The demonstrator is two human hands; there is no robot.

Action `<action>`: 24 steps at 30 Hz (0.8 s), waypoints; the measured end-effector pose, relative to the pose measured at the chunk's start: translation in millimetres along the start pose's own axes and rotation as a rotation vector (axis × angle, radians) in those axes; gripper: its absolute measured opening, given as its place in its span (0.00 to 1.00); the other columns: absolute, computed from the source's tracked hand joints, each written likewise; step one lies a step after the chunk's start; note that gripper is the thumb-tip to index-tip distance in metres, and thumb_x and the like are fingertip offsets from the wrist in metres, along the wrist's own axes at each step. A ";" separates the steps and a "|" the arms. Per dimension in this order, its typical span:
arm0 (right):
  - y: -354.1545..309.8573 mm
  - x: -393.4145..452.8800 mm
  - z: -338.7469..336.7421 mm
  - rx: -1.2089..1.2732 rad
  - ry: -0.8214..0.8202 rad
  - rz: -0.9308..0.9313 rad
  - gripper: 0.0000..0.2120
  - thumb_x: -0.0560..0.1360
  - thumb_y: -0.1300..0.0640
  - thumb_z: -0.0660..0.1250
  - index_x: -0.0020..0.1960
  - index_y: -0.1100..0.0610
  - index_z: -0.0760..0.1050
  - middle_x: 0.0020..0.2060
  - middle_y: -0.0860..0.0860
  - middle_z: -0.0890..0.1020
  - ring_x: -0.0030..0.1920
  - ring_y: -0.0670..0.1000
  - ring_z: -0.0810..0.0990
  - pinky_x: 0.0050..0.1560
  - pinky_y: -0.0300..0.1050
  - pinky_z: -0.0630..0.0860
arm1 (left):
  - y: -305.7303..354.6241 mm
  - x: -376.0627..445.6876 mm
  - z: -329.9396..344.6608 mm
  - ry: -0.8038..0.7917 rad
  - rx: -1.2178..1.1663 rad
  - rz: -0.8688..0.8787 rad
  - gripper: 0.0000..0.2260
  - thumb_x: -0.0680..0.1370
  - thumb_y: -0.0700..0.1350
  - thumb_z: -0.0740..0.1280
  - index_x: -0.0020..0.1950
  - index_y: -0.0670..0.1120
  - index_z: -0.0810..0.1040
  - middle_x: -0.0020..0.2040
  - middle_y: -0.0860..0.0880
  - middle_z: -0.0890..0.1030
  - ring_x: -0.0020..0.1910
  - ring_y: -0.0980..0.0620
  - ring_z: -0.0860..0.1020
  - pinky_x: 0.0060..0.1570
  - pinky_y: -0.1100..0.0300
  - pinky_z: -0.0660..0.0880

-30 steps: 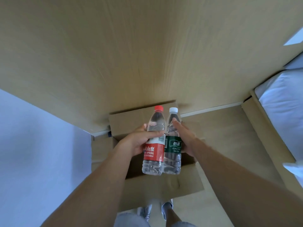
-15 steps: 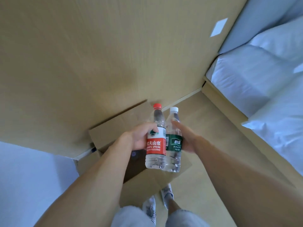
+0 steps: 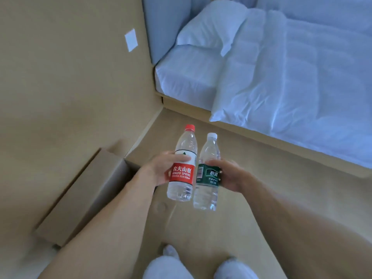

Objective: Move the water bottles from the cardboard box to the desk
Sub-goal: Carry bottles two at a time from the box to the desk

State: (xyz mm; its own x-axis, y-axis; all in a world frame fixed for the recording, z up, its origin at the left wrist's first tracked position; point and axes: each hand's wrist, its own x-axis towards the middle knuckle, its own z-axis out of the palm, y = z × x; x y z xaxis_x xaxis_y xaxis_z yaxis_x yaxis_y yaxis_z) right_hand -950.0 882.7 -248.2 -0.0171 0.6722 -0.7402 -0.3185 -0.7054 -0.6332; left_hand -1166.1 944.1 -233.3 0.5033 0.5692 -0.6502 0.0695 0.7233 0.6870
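- Left hand (image 3: pixel 161 170) gripping red bottle (image 3: pixel 182 168); right hand (image 3: pixel 231 175) gripping green bottle (image 3: pixel 208 176).
- Both 2 upright, side by side, lifted clear of box (image 3: pixel 84 194).
- Desk unseen; carrying and setting down judged left.

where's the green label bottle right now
In the head view, the green-label bottle is centre frame, upright in the right hand, just right of the red-label bottle.

Red-labelled bottle (image 3: pixel 182 168), green-labelled bottle (image 3: pixel 208 174) (white cap), brown cardboard box (image 3: pixel 84 194), white bed (image 3: pixel 281 77).
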 end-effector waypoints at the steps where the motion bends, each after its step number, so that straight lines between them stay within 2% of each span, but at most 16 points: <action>1: -1.5 -8.3 -18.7 0.029 0.017 -0.020 0.20 0.74 0.63 0.72 0.64 0.67 0.74 0.51 0.62 0.83 0.47 0.58 0.83 0.51 0.53 0.82 | 3.6 6.3 17.6 -0.001 0.019 -0.002 0.22 0.74 0.38 0.74 0.66 0.37 0.75 0.50 0.36 0.84 0.44 0.40 0.84 0.46 0.46 0.82; 3: -4.5 -25.6 -56.2 0.075 0.019 -0.063 0.22 0.73 0.61 0.72 0.66 0.66 0.74 0.52 0.62 0.83 0.49 0.58 0.83 0.52 0.53 0.81 | 9.7 18.4 54.0 0.004 0.056 0.000 0.20 0.76 0.36 0.72 0.66 0.38 0.74 0.48 0.37 0.83 0.39 0.42 0.83 0.39 0.50 0.82; 5: -5.9 -42.8 -94.3 0.108 0.005 -0.108 0.27 0.70 0.58 0.73 0.67 0.64 0.73 0.55 0.62 0.82 0.53 0.60 0.81 0.58 0.55 0.79 | 13.3 31.2 92.2 0.006 0.085 0.010 0.22 0.75 0.37 0.72 0.68 0.41 0.73 0.49 0.37 0.82 0.38 0.42 0.83 0.38 0.49 0.82; 7: -5.0 -60.1 -131.6 0.134 0.012 -0.152 0.29 0.70 0.56 0.73 0.69 0.63 0.72 0.56 0.62 0.81 0.54 0.60 0.80 0.60 0.55 0.77 | 12.9 43.4 131.2 -0.009 0.108 0.015 0.23 0.75 0.37 0.73 0.68 0.42 0.72 0.49 0.38 0.82 0.38 0.42 0.83 0.38 0.49 0.82; 10: -1.4 -88.2 -189.9 0.174 0.065 -0.211 0.26 0.73 0.57 0.72 0.70 0.61 0.71 0.54 0.60 0.81 0.51 0.58 0.81 0.55 0.53 0.78 | 5.9 60.7 195.2 -0.068 0.118 0.012 0.23 0.73 0.36 0.74 0.66 0.43 0.73 0.47 0.38 0.83 0.38 0.41 0.83 0.39 0.48 0.82; 14: 8.4 -135.1 -270.0 0.242 0.174 -0.268 0.28 0.68 0.54 0.75 0.66 0.58 0.74 0.50 0.57 0.84 0.46 0.55 0.84 0.45 0.50 0.82 | -12.7 79.7 293.4 -0.175 0.145 0.032 0.30 0.66 0.37 0.78 0.66 0.45 0.74 0.49 0.38 0.84 0.41 0.40 0.85 0.42 0.45 0.82; 16: 18.5 -158.2 -308.6 0.277 0.232 -0.280 0.26 0.70 0.52 0.76 0.66 0.56 0.75 0.50 0.56 0.85 0.47 0.55 0.85 0.46 0.52 0.82 | -26.7 90.5 341.5 -0.219 0.163 0.037 0.32 0.64 0.38 0.79 0.67 0.45 0.75 0.51 0.37 0.84 0.43 0.39 0.85 0.44 0.44 0.82; 18: 31.1 -180.8 -346.1 0.329 0.296 -0.280 0.25 0.72 0.52 0.75 0.67 0.54 0.75 0.51 0.55 0.85 0.47 0.54 0.85 0.44 0.52 0.82 | -42.8 102.4 386.9 -0.272 0.191 0.022 0.30 0.67 0.38 0.78 0.67 0.45 0.74 0.54 0.37 0.84 0.46 0.38 0.84 0.47 0.42 0.81; 22: 58.2 -227.1 -412.1 0.477 0.364 -0.257 0.28 0.72 0.52 0.76 0.67 0.62 0.73 0.57 0.63 0.82 0.49 0.60 0.85 0.43 0.54 0.82 | -74.0 120.6 473.5 -0.377 0.272 -0.044 0.29 0.68 0.40 0.79 0.67 0.46 0.74 0.53 0.37 0.84 0.45 0.39 0.85 0.46 0.42 0.81; 24: 71.4 -251.0 -439.4 0.562 0.383 -0.268 0.26 0.71 0.52 0.76 0.65 0.62 0.74 0.58 0.64 0.81 0.51 0.61 0.84 0.44 0.55 0.83 | -88.5 125.5 515.0 -0.425 0.322 -0.078 0.29 0.68 0.40 0.79 0.67 0.46 0.73 0.54 0.36 0.83 0.45 0.39 0.84 0.46 0.43 0.81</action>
State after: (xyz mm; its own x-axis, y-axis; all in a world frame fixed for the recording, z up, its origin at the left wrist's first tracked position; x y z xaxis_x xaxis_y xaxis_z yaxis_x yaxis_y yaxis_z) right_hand -552.0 564.8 -207.0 0.4297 0.6074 -0.6681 -0.7053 -0.2363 -0.6684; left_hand -665.5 750.1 -208.7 0.7858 0.2615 -0.5605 0.3479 0.5625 0.7501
